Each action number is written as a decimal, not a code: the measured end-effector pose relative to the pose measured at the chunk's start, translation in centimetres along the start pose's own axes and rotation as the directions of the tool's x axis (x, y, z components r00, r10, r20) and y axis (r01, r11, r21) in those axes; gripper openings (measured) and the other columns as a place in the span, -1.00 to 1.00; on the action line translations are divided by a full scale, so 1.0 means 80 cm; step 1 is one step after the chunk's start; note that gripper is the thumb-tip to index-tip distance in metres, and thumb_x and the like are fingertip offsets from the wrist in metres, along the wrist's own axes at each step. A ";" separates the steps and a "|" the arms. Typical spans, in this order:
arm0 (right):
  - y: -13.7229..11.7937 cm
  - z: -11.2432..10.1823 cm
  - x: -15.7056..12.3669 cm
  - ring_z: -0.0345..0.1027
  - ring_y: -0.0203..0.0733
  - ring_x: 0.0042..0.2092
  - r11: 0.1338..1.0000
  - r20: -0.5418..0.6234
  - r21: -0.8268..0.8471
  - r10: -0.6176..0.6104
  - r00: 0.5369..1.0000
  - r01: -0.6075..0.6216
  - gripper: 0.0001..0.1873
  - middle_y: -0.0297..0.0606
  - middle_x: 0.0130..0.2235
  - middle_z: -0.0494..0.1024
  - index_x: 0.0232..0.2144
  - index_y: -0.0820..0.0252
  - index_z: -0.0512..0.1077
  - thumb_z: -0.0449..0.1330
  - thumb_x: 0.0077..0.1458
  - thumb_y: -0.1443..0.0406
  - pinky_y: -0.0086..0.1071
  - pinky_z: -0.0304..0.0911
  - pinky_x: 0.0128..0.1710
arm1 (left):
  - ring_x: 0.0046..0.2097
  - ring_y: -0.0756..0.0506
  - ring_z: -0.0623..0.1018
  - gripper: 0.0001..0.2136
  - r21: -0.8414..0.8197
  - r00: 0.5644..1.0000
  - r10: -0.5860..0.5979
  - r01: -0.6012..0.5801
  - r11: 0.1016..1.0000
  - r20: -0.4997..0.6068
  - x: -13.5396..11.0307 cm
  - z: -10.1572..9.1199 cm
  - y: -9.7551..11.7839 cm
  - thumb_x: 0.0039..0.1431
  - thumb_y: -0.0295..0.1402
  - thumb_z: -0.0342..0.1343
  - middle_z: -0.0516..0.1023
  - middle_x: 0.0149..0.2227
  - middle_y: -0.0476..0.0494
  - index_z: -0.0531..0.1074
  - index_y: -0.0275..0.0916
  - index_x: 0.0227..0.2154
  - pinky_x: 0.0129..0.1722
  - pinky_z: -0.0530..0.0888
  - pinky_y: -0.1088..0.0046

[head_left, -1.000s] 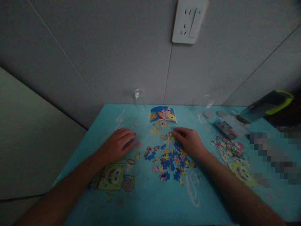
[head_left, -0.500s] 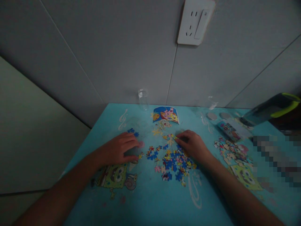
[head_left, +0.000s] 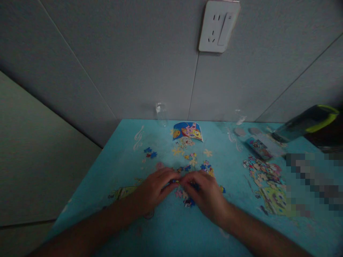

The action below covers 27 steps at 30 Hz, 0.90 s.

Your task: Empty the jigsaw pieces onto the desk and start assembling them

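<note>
My left hand point(head_left: 155, 187) and my right hand point(head_left: 205, 192) meet fingertip to fingertip over a heap of small loose jigsaw pieces point(head_left: 197, 167) in the middle of the turquoise cartoon-printed table point(head_left: 171, 232). Both hands have their fingers curled and pinched together around small blue and yellow pieces; the dim light hides exactly what sits between the fingers. A few blue pieces point(head_left: 150, 152) lie apart to the left. A small curved picture card point(head_left: 187, 130) stands behind the heap.
A clear glass point(head_left: 160, 113) stands at the table's back edge by the wall. At the right lie a second cluster of pieces point(head_left: 261, 169), a small box point(head_left: 258, 148), two round discs point(head_left: 239, 131) and a dark bottle with green trim point(head_left: 305, 121). A wall socket point(head_left: 218, 25) is above.
Both hands have drawn back toward me and come together at the near side of the heap. The left hand left the blue pieces on the left uncovered.
</note>
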State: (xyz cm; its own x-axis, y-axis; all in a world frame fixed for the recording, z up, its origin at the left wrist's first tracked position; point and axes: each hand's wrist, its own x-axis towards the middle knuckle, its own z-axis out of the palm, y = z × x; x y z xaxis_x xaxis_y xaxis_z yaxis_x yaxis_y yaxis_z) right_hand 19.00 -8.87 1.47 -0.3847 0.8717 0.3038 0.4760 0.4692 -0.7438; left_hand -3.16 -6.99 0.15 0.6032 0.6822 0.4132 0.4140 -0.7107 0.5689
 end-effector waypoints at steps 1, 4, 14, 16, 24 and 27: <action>-0.001 0.002 -0.001 0.48 -0.24 -0.26 1.000 0.010 0.002 0.013 1.000 -0.013 -0.95 -0.39 -0.32 0.60 -0.27 0.09 0.48 0.22 0.28 0.33 -0.36 0.30 -0.17 | -0.09 -0.05 0.54 -0.84 0.002 1.000 0.012 -0.012 1.000 -0.011 -0.001 0.004 0.001 0.42 -0.43 0.02 0.53 -0.15 -0.11 0.41 -0.20 -0.02 -0.02 0.49 0.41; 0.011 -0.009 0.004 0.48 -0.20 -0.24 0.996 0.038 -0.087 0.027 0.999 -0.023 -0.94 -0.35 -0.29 0.61 -0.23 0.09 0.50 0.20 0.29 0.32 -0.32 0.32 -0.14 | -0.14 -0.05 0.53 -0.85 0.108 0.999 0.041 -0.038 0.993 -0.026 -0.003 0.002 -0.008 0.41 -0.45 0.01 0.52 -0.20 -0.10 0.44 -0.19 -0.07 -0.02 0.49 0.36; 0.105 -0.117 0.025 0.47 -0.06 -0.09 0.940 0.008 -0.323 0.114 0.993 -0.105 -0.75 -0.17 -0.11 0.58 -0.05 0.07 0.58 0.21 0.27 0.19 -0.18 0.37 -0.02 | -0.15 -0.14 0.54 -0.85 0.305 0.950 -0.217 0.279 0.911 -0.223 0.006 -0.047 -0.101 0.37 -0.28 0.07 0.57 -0.19 -0.11 0.49 -0.19 -0.15 -0.08 0.47 0.26; 0.108 -0.116 0.024 0.46 -0.05 -0.05 0.936 0.067 -0.343 0.107 0.992 -0.078 -0.73 -0.15 -0.09 0.57 -0.05 0.05 0.59 0.25 0.24 0.15 -0.17 0.35 0.02 | -0.13 -0.15 0.53 -0.84 0.323 0.955 -0.212 0.272 0.907 -0.209 0.008 -0.046 -0.108 0.37 -0.27 0.05 0.57 -0.19 -0.13 0.49 -0.19 -0.16 -0.05 0.46 0.22; 0.099 -0.105 0.022 0.49 -0.11 -0.21 0.923 0.035 -0.333 0.215 0.976 -0.192 -0.83 -0.19 -0.22 0.61 -0.23 0.11 0.61 0.28 0.16 0.21 -0.24 0.37 -0.13 | 0.01 -0.19 0.47 -0.79 0.403 0.961 -0.114 0.211 0.890 -0.251 0.008 -0.049 -0.107 0.38 -0.32 0.02 0.48 -0.05 -0.18 0.47 -0.17 -0.02 0.06 0.43 0.11; 0.103 -0.105 0.024 0.46 -0.19 -0.37 0.923 -0.012 -0.218 0.323 0.946 -0.318 -0.78 -0.26 -0.35 0.63 -0.29 0.15 0.59 0.23 0.19 0.16 -0.33 0.33 -0.33 | -0.01 -0.17 0.48 -0.80 0.398 0.979 -0.073 0.144 0.906 -0.188 0.006 -0.055 -0.098 0.39 -0.35 0.02 0.49 -0.05 -0.18 0.48 -0.19 -0.03 0.05 0.44 0.15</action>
State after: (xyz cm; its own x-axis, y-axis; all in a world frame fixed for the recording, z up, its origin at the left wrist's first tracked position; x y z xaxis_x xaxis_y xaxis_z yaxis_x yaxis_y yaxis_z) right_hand 28.84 -2.13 0.96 -0.2002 0.9783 0.0542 0.7342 0.1864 -0.6528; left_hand -9.08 -0.33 -0.98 0.4323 0.7522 0.4974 0.7330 -0.6144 0.2921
